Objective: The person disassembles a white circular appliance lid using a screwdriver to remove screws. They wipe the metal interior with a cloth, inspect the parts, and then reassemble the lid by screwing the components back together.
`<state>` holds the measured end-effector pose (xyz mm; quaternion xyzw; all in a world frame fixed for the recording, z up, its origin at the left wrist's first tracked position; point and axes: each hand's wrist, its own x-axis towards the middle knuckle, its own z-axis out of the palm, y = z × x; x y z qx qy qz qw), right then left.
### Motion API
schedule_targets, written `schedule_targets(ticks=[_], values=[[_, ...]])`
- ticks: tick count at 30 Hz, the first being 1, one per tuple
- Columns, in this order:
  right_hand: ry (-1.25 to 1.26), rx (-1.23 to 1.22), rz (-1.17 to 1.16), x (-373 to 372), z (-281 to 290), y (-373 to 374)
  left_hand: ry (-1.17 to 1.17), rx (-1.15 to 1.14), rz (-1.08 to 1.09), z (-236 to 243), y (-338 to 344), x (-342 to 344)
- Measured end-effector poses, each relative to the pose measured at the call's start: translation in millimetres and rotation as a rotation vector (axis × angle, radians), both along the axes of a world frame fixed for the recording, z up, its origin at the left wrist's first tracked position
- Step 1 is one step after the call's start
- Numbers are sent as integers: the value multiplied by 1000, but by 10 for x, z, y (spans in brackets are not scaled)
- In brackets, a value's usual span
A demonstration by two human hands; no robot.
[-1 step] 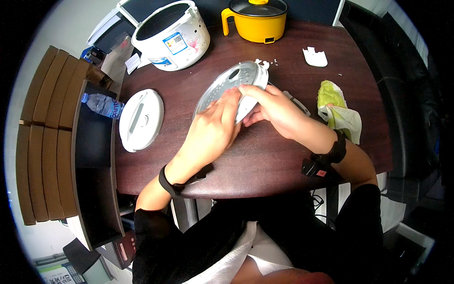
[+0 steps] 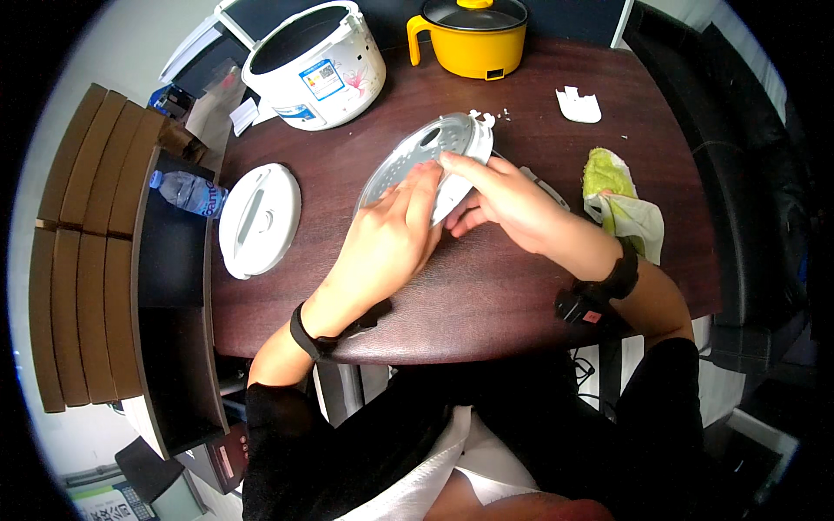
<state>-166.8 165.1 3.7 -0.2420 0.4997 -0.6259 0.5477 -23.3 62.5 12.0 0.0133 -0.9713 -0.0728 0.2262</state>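
Note:
A round grey inner lid [image 2: 447, 139] with small dimples and a white rim is tilted up between both hands over the table. My left hand [image 2: 391, 230] lies over its near part, fingers pressed on it. My right hand [image 2: 512, 204] grips its right edge, thumb on top near the left fingertips, other fingers curled beneath. Another flat part [image 2: 549, 193] lies partly hidden behind the right hand. Small white fragments are scattered beyond the lid. To the left lies a white outer lid [image 2: 261, 221] with a handle recess.
The brown table [image 2: 330, 174] holds a white cooker body [image 2: 317, 78], a yellow pot [image 2: 473, 48], a broken white piece [image 2: 578, 104] and a green-white cloth [image 2: 621, 204]. A water bottle [image 2: 187, 193], cardboard boxes [image 2: 82, 161] and a dark shelf unit [image 2: 169, 347] stand left; a black sofa [image 2: 730, 191] is right.

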Motion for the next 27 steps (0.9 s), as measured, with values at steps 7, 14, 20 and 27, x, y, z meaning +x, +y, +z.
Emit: schedule_targets(ticks=[7, 14, 20, 27], values=[[1334, 273, -273, -963, -111, 792, 31, 373, 141, 318, -261, 93], [1589, 822, -98, -944, -373, 1369, 106, 511, 139, 438, -516, 76], [1340, 482, -254, -1245, -483, 1283, 146, 575, 54, 412, -611, 51], [1469, -188, -419, -1008, 401, 127, 69, 515, 77, 409, -493, 68]])
